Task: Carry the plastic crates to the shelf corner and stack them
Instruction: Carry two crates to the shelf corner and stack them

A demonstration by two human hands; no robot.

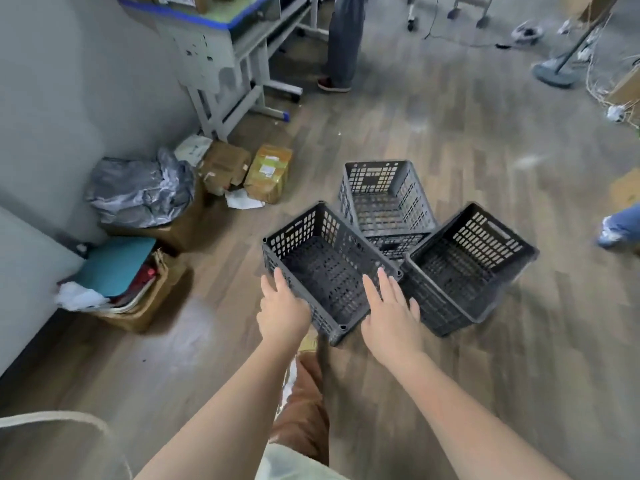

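Three dark grey perforated plastic crates on wood-plank floor, all upright, open tops up, clustered mid-frame. Near crate (322,268) sits left and nearest. Right crate (464,268) is just beside it, corners touching or nearly so. Far crate (384,199) stands behind both, its near wall partly hidden by them.

Left hand (282,311) is at the near-left wall of the near crate, fingers straight and together, lying over the rim; cannot tell if any fingers curl under it. Right hand (391,317) lies flat, fingers straight and slightly spread, at the near crate's near-right side, fingertips over its rim. Neither hand visibly grips.

Surroundings: left, by the grey wall, cardboard boxes (247,169), a crumpled grey plastic bag (138,188), an open box holding a teal folder (116,265). Far left, a white metal desk (221,50). Far centre, another person's trouser legs (343,43). Far right, a mop (554,72)
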